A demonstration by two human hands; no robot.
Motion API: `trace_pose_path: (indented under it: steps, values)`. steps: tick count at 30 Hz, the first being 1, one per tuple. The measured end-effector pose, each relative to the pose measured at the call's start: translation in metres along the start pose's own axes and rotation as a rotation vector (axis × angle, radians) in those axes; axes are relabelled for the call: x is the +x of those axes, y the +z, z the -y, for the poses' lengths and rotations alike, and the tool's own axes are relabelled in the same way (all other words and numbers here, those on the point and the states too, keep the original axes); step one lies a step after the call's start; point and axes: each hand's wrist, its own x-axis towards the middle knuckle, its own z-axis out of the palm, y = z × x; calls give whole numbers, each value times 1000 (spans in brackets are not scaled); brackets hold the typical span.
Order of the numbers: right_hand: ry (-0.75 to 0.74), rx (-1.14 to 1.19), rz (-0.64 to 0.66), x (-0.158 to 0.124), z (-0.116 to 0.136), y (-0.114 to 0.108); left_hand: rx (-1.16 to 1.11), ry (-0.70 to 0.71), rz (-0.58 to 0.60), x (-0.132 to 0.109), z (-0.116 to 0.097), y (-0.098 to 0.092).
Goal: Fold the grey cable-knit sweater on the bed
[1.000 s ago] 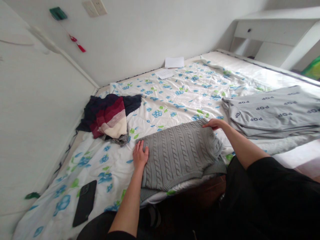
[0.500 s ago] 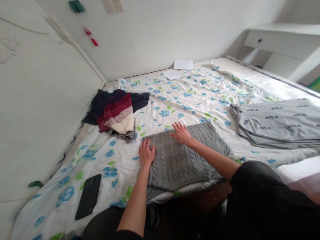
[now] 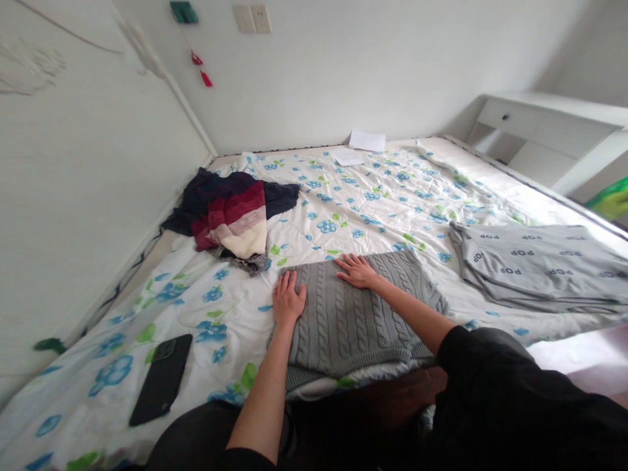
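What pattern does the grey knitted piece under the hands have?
The grey knitted piece has vertical rows of cable braids, seen best in the head view.

A grey cable-knit sweater (image 3: 353, 327) lies folded flat in a rough rectangle at the lower middle of the frame, on a flowered quilt (image 3: 392, 196). Its ribbed hem runs along the near edge, with another folded layer showing beneath at the lower left. The left hand (image 3: 288, 301) rests flat on its left side, and the right hand (image 3: 356, 271) lies spread along its top edge.
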Motion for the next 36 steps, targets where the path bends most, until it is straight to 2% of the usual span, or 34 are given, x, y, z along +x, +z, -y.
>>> trace_pose_path:
  steps: [7, 9, 11, 13, 17, 19, 21, 25, 29, 32, 36]
  values:
    - [265, -16, 53, -74, -169, -28, 22, 0, 4, 2, 0, -2]
    - [337, -2, 56, -93, -207, -33, 20, 6, -4, 3, 2, -1]
    - [362, 22, 41, -100, -229, -37, 17, 9, -15, 4, 3, 0]
    - [353, 35, -14, -97, -234, -39, 20, 9, -22, 6, 4, 1]
    - [348, 39, -184, -75, -225, -44, 38, 7, -18, 7, 4, 0]
    - [383, 102, -202, -67, -224, -47, 40, 8, -16, 8, 4, -1]
    - [413, 193, -194, -65, -230, -50, 38, 9, -14, 8, 5, -1]
    - [512, 294, -290, -73, -251, -57, 44, 9, 1, 10, 6, -1]
    - [640, 297, -183, -82, -258, -62, 41, 15, 8, 11, 4, -2]
    - [606, 146, -188, -81, -241, -60, 31, 9, 2, 8, 2, -3]
    - [481, -59, -274, -68, -192, -53, 42, -10, 22, 4, -3, -5]
